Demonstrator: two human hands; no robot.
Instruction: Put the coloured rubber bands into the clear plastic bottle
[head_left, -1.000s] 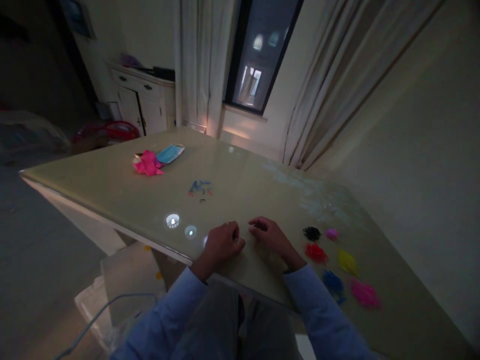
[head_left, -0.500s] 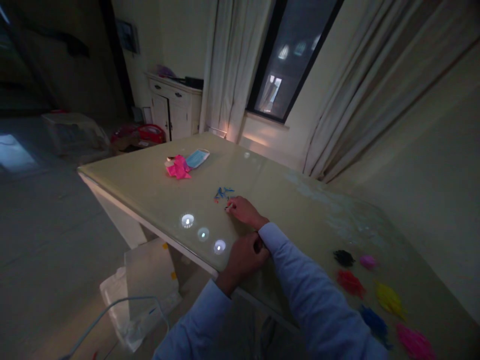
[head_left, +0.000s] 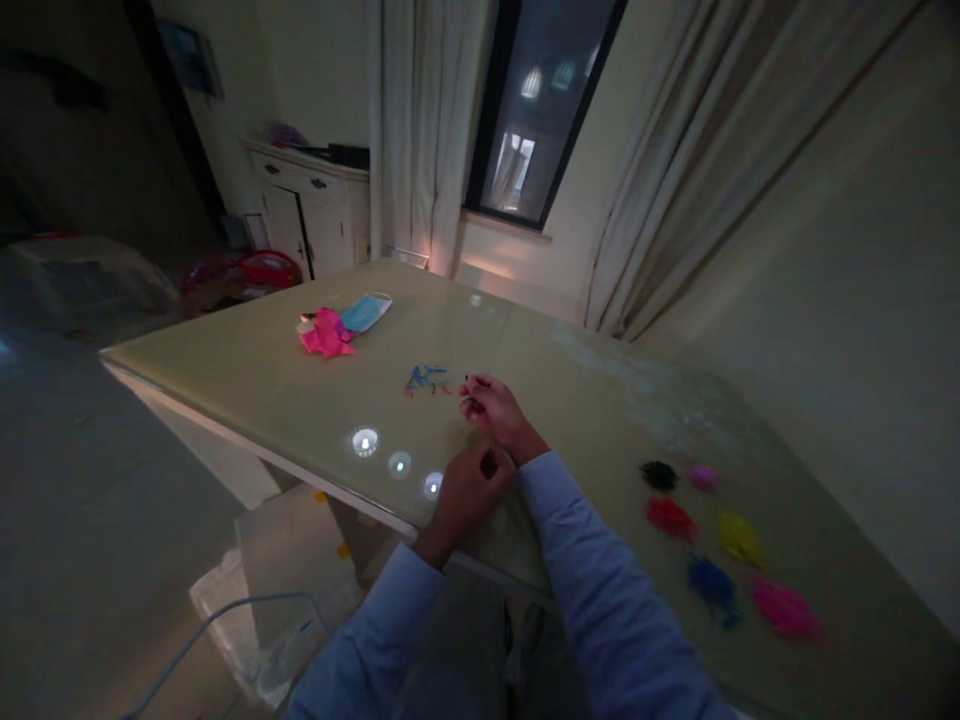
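Observation:
My right hand (head_left: 496,408) is closed in a pinch just above the table, with a tiny dark bit showing at its fingertips; what it grips is too small to name. Close behind it, near the table's front edge, my left hand (head_left: 466,495) is curled with thumb and fingers together, and whatever may be inside is hidden. Left of the right hand lies a loose cluster of small thin blue pieces (head_left: 424,377), with a few reddish and dark ones among them.
A crumpled pink thing (head_left: 328,333) and a blue face mask (head_left: 366,313) lie on the pale glossy table (head_left: 247,370). Toward the right are small heaps: black (head_left: 659,475), red (head_left: 671,519), yellow (head_left: 740,538), blue (head_left: 712,585), pink (head_left: 784,607) and purple-pink (head_left: 703,477).
My right hand has drawn away from the blue pieces and lifted slightly, its fingers turned upward. The left hand stays close behind it. The whole view has shifted a little.

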